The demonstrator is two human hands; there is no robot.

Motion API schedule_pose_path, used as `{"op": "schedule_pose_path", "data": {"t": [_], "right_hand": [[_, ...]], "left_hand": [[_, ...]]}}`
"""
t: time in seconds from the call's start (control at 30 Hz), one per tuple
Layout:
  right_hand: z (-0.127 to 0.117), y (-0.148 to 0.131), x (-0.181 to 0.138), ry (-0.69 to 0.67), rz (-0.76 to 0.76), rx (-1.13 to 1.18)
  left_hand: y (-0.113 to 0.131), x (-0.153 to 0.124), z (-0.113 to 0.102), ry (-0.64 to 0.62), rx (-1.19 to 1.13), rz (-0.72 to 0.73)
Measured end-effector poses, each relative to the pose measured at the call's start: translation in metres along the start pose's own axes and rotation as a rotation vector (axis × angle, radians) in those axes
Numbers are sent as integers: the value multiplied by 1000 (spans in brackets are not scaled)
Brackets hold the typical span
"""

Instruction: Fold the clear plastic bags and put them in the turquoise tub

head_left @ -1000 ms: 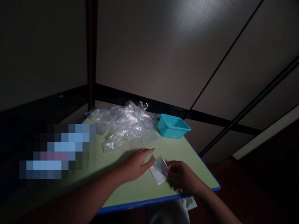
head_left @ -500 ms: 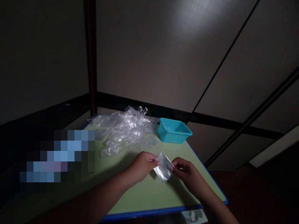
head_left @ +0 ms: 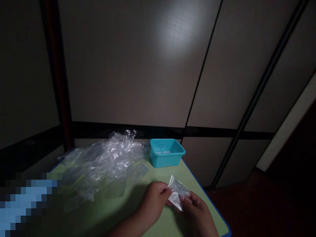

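Note:
A small folded clear plastic bag (head_left: 177,191) is held between my two hands above the table's front right part. My left hand (head_left: 156,197) pinches its left edge between thumb and fingers. On the opposite side, my right hand (head_left: 196,207) grips the lower right edge, thumb on top. Beyond my hands lies a loose heap of crumpled clear plastic bags (head_left: 111,158). A turquoise plastic basket (head_left: 166,160) stands behind the held bag, with something pale and flat at its bottom that I cannot make out.
The light green table (head_left: 116,210) has a blue edge, and its right side drops to a dark reddish floor (head_left: 247,204). Pale panelled cabinet doors (head_left: 128,82) rise right behind it. A blurred-out blue patch (head_left: 27,197) covers the lower left.
The view has tilted up and turned right, so the basket and heap appear lower and further left. The bag in my hands looks flatter and more squarely folded, and my hands are closer together.

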State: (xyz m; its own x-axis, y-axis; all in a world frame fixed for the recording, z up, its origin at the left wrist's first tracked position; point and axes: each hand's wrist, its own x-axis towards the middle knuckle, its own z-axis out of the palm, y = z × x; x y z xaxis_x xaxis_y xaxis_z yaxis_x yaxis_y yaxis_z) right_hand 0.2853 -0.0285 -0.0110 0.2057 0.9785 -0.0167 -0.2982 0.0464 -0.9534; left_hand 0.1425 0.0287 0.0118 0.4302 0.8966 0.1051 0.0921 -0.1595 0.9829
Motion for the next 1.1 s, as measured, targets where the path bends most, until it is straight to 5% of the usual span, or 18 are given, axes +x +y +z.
{"op": "schedule_pose_path", "data": {"t": [0.1,0.2,0.37,0.6,0.8,1.1], "right_hand": [[-18,-3,7,41,-26,-18],[-32,-2,14,78,-45,-27],[-50,-1,20,192,-70,-4],[-70,-22,14,107,-38,-52],[-74,-48,0,100,-67,-39],[-50,-128,-25,117,-191,-111]], "left_hand": [[8,8,-7,51,130,143],[17,28,-31,296,708,454],[15,74,-59,374,1211,366],[10,99,-62,252,1182,273],[22,67,-48,239,1137,320],[11,-12,-32,215,1252,476]]}}
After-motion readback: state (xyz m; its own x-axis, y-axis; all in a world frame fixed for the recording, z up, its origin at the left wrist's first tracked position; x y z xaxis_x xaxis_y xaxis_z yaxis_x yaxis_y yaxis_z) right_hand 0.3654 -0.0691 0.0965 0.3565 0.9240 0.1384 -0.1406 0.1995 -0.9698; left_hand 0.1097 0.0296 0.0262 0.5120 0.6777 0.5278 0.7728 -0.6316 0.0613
